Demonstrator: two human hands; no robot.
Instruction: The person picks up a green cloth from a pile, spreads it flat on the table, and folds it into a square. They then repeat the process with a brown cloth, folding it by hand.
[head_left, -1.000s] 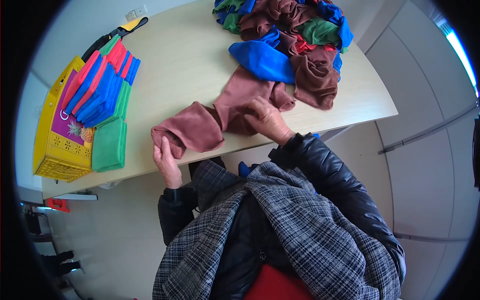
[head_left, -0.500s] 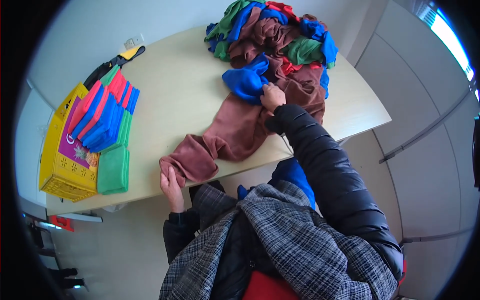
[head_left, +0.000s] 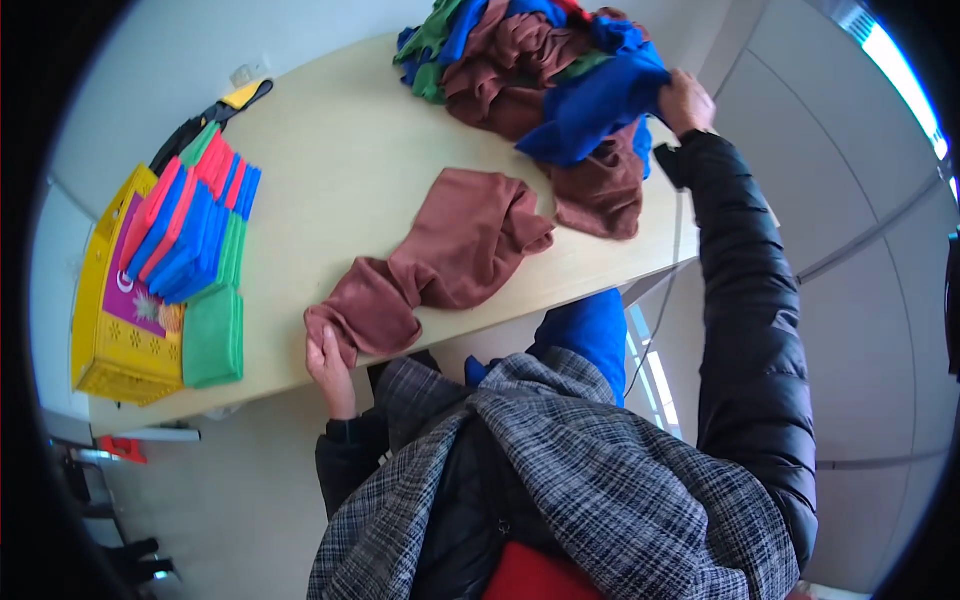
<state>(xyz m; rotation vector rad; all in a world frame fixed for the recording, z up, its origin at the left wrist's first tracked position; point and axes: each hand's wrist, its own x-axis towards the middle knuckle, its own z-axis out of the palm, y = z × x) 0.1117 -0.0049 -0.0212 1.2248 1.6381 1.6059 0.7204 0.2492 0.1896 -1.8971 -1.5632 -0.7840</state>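
My left hand (head_left: pixel 330 370) pinches the near left end of a brown cloth (head_left: pixel 450 245), which lies crumpled and stretched out across the front of the table. Up at the right, my right hand (head_left: pixel 687 102) grips a blue cloth (head_left: pixel 595 110) by its right end. That blue cloth spreads leftward over the heap of loose cloths (head_left: pixel 505 50) in brown, blue, green and red. Below it, another brown cloth (head_left: pixel 600 195) hangs out of the heap onto the tabletop, apart from the one in my left hand.
On the left, a yellow basket (head_left: pixel 128 350) stands beside neat stacks of folded red and blue cloths (head_left: pixel 185 235) and green cloths (head_left: pixel 213 340). A black and yellow strap (head_left: pixel 240 97) lies behind them. The pale table (head_left: pixel 330 180) has its rounded edge towards me.
My right hand has moved right and away from me, pulling the blue cloth off the brown one and across the heap. My left hand still holds the brown cloth's end.
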